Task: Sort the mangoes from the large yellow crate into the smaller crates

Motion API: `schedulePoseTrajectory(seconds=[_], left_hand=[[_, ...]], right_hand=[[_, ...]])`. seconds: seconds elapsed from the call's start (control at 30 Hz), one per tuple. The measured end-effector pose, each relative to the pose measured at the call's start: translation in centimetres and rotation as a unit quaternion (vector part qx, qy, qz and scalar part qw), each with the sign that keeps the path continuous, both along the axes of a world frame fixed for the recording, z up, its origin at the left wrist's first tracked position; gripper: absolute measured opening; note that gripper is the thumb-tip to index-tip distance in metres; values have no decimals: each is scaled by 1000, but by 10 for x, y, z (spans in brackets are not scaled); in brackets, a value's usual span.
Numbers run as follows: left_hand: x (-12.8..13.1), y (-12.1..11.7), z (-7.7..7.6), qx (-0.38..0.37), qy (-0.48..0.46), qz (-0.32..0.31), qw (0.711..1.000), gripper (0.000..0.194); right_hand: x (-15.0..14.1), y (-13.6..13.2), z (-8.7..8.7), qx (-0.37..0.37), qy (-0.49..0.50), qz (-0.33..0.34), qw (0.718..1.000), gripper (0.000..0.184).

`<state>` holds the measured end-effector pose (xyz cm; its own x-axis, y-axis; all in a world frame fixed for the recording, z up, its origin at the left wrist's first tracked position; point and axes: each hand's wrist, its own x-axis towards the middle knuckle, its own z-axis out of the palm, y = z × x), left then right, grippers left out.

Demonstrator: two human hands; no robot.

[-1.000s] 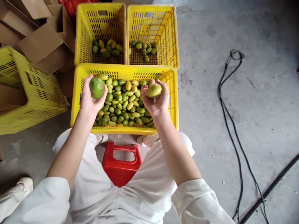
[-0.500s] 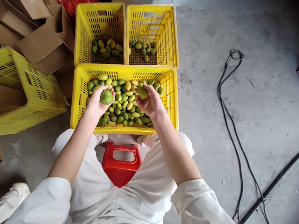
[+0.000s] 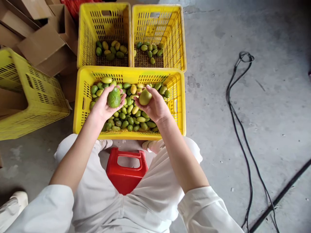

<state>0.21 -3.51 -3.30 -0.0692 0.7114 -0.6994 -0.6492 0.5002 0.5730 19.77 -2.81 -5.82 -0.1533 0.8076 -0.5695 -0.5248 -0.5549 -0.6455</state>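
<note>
My left hand is closed around a green lemon, its dimpled skin facing up. A paler, yellow-green lemon sits in my right hand, held between thumb and curled fingers. Both hands are above the front yellow crate, apart from each other. Under them lies a heap of green and yellowish lemons, partly hidden by my hands.
Behind stand two yellow crates, left and right, each with several lemons at the bottom. Another yellow crate and cardboard boxes are at left. A red stool is between my legs. Black cable lies on the right floor.
Both lemons have been turned in my hands: the left one now shows its long side, the right one a paler face. My hands have moved slightly closer together.
</note>
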Motion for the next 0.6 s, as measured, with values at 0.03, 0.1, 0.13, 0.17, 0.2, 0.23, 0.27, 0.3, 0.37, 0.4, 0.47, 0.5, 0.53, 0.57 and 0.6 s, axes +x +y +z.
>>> schedulePoseTrajectory(seconds=[0.03, 0.1, 0.13, 0.17, 0.2, 0.23, 0.27, 0.3, 0.37, 0.4, 0.47, 0.5, 0.53, 0.57, 0.6], left_hand=[[0, 0, 0, -6, -5, -8, 1000, 17], [-1, 2, 0, -13, -11, -21, 1000, 23], [0, 2, 0, -14, -10, -22, 1000, 25], [0, 2, 0, -12, -7, -17, 1000, 25], [1, 3, 1, -7, -1, -7, 1000, 23], [1, 2, 1, 0, 4, 8, 1000, 21], [2, 2, 1, 10, 8, 24, 1000, 20], [2, 2, 2, 20, 11, 39, 999, 21], [2, 1, 3, 37, 12, 47, 998, 22], [2, 0, 3, 42, 14, 41, 998, 21], [2, -1, 3, 49, 23, 19, 998, 21], [3, -1, 3, 52, 31, 9, 998, 22], [3, -1, 3, 55, 39, 2, 998, 24], [4, -1, 3, 56, 47, -4, 997, 25], [5, -1, 3, 56, 50, -11, 997, 28]], right_hand=[[0, 0, 0, -3, -5, -3, 1000, 47], [1, 1, 0, -8, -17, -7, 1000, 46], [2, 1, -1, -11, -19, -9, 1000, 46], [2, 2, -1, -13, -18, -13, 1000, 46], [3, 2, -1, -16, -13, -17, 1000, 46], [3, 3, 0, -20, -6, -21, 1000, 46], [2, 3, 1, -25, 3, -27, 999, 46], [2, 4, 2, -33, 13, -35, 999, 45], [1, 5, 3, -48, 32, -52, 997, 45], [0, 6, 3, -52, 37, -59, 996, 45], [0, 7, -1, -48, 38, -58, 996, 46], [0, 7, -3, -44, 35, -50, 997, 46], [0, 7, -7, -40, 31, -41, 998, 47], [0, 7, -10, -41, 28, -34, 998, 47], [1, 7, -12, -45, 28, -31, 998, 47]])
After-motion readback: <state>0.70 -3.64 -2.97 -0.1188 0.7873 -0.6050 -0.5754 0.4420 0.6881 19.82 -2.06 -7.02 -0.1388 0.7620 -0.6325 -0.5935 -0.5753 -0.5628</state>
